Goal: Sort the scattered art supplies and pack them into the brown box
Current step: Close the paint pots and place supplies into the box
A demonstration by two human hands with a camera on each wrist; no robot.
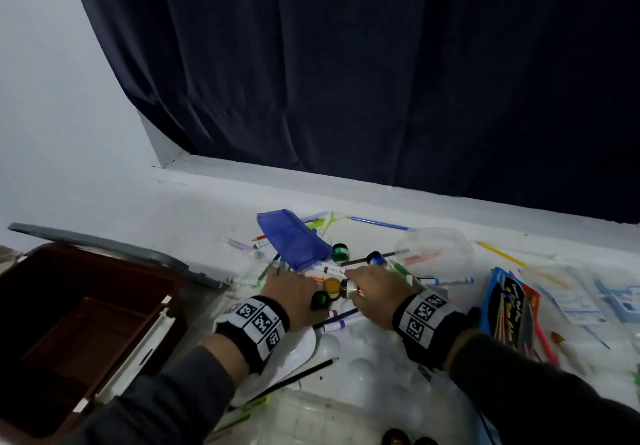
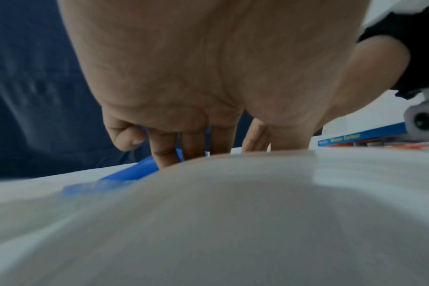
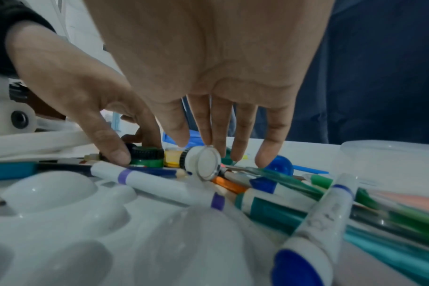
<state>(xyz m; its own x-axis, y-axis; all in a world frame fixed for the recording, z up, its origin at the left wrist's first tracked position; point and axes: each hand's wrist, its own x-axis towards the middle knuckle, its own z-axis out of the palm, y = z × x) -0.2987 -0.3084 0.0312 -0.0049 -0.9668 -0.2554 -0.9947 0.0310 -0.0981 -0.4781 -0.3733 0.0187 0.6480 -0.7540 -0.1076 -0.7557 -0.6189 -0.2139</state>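
Three small paint jars (image 1: 331, 288), green, yellow, white-lidded, lie between both hands.

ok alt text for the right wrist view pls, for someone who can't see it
The right hand reaches down with straight fingers onto a small white-capped paint jar lying on its side among scattered markers. The left hand touches a green paint jar beside it, and a white palette fills the foreground.
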